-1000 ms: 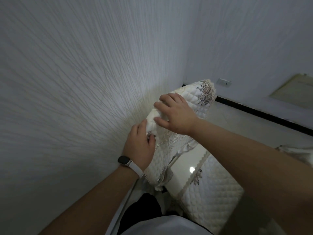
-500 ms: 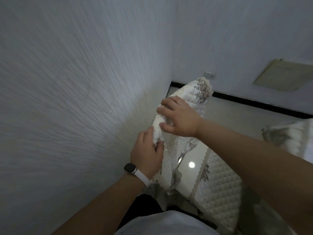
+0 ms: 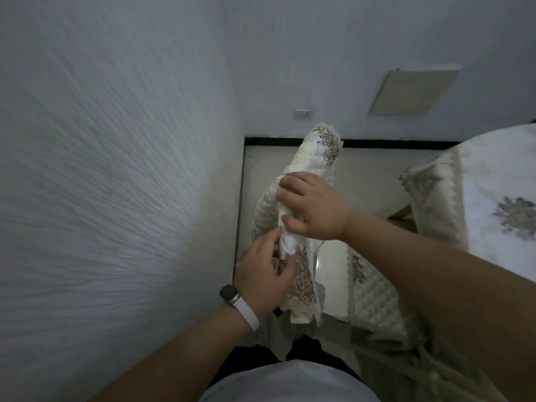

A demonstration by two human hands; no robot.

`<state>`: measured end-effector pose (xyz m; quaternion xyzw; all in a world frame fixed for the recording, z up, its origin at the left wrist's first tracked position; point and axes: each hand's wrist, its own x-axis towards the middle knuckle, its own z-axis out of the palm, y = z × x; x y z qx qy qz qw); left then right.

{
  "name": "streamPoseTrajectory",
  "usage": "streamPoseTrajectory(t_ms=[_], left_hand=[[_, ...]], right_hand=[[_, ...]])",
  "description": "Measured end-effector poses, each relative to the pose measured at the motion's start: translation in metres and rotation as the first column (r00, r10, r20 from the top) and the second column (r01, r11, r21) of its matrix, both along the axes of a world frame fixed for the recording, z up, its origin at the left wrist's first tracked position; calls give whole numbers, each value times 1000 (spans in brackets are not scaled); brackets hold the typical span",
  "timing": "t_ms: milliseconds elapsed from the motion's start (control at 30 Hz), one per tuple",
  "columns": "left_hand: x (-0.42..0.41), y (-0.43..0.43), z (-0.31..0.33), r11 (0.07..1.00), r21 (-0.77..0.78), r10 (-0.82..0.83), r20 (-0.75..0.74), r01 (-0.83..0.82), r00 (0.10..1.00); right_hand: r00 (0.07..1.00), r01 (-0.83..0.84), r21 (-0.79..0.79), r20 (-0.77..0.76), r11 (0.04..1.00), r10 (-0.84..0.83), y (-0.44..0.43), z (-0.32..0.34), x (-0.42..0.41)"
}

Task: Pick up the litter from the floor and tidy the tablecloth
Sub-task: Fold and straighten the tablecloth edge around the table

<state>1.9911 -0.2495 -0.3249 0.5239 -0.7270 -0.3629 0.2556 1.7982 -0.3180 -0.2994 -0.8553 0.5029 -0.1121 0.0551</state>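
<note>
From the head camera, there are two bare hands, one bunched quilted cloth held between them, a second quilted cover draped on a surface at the right, one wall socket [image 3: 303,114], and one pale rectangular panel [image 3: 413,91] on the far wall. One smartwatch [image 3: 229,292] with a white strap sits on the left wrist.

The tablecloth [image 3: 317,158] is cream, stitched in a diamond quilt pattern, with brownish floral embroidery and a scalloped lace edge. It is gathered into a long, loose roll that stands up in front of the person, its top end rising toward the black skirting board [image 3: 391,144] and its lower end hanging down above the glossy pale floor [image 3: 333,274]. More quilted fabric trails down and to the right beneath the right forearm.

The right hand [image 3: 314,208] is closed over the middle of the roll from the right, fingers curled across the front and thumb pressing the fabric. The left hand [image 3: 265,275] sits just below it, gripping the embroidered lower part, fingers pinched into the folds. The hands are close together, almost touching. The roll stays near the textured wall [image 3: 116,184] on the left, well clear of the other cover [image 3: 493,204] at the right edge.
</note>
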Motion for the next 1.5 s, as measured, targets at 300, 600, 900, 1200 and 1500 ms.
streamPoseTrajectory(t_ms=[300,600,900,1200,1500], left_hand=[[19,-115,-3,976,-72,-203,30,205,979],[10,-175,3,543,-339,-595,492,769,636],[-26,-223,23,21,-297,-537,802,955,262],[-47,-212,19,-65,-364,-628,738,929,245],[-97,-163,19,-137,-378,-731,663,916,164]], right_hand=[[944,327,44,41,944,-329,38,-6,27],[748,644,121,108,755,-655,75,-12,76],[590,744,292,132,600,-796,73,-7,99],[578,758,257,163,600,-800,85,-7,80],[542,811,153,168,564,-824,141,-11,45]])
